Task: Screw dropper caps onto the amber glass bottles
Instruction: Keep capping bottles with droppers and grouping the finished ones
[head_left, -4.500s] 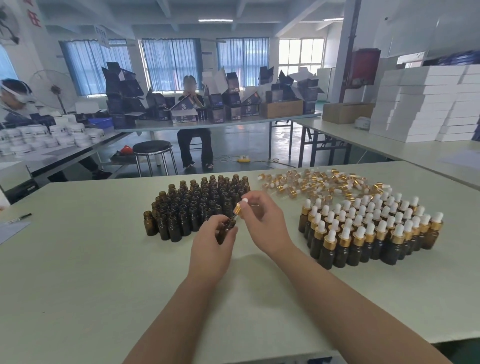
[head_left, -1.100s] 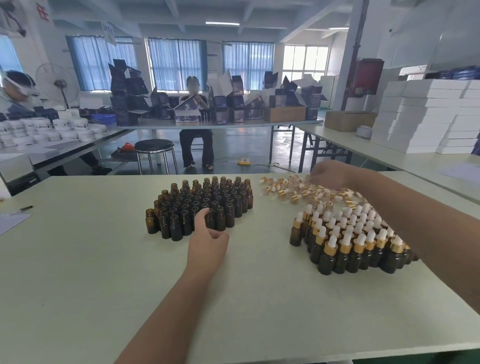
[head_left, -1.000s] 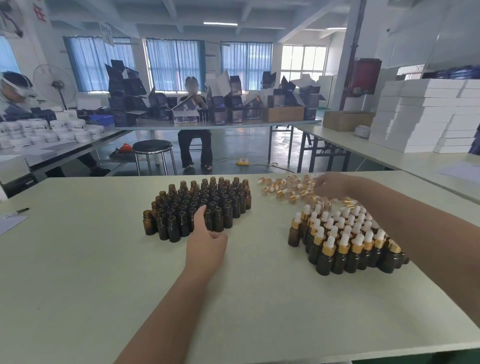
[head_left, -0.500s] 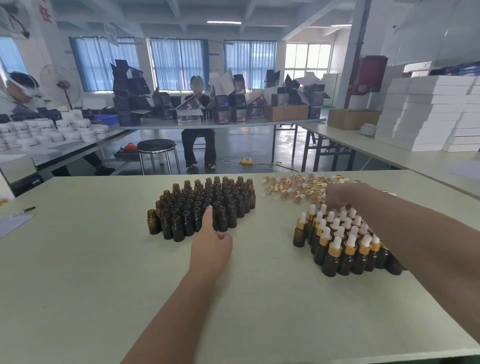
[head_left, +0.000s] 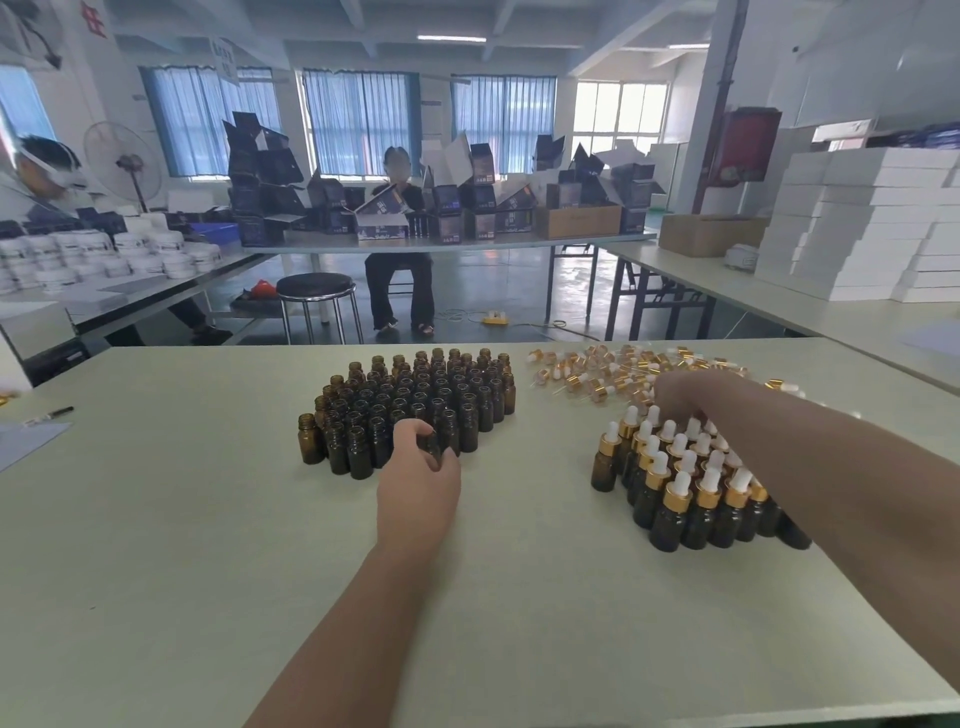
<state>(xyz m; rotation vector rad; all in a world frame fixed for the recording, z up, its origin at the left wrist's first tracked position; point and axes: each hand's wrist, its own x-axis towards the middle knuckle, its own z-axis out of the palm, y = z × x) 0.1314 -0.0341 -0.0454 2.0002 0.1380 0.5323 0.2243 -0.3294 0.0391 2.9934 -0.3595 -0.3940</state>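
A cluster of open amber glass bottles (head_left: 415, 400) stands at the middle of the pale table (head_left: 208, 545). My left hand (head_left: 418, 473) is at the cluster's near edge, fingers and thumb curled round one amber bottle (head_left: 431, 447). To the right stands a group of capped bottles (head_left: 675, 483) with gold collars and white bulbs. Behind them lies a loose pile of dropper caps (head_left: 597, 371). My right hand (head_left: 680, 392) sits at the near edge of that pile, knuckles up. Its fingertips are hidden, so I cannot see whether it holds a cap.
A pen (head_left: 52, 414) and a paper sheet (head_left: 26, 441) lie at the table's left edge. Beyond the far edge are a stool (head_left: 316, 287), a seated person at a table of boxes, and stacked white boxes (head_left: 872, 223) on the right-hand table.
My left hand went from a pointing finger at the open bottles to a grip round one bottle. My right hand drew back from the far caps toward the capped group.
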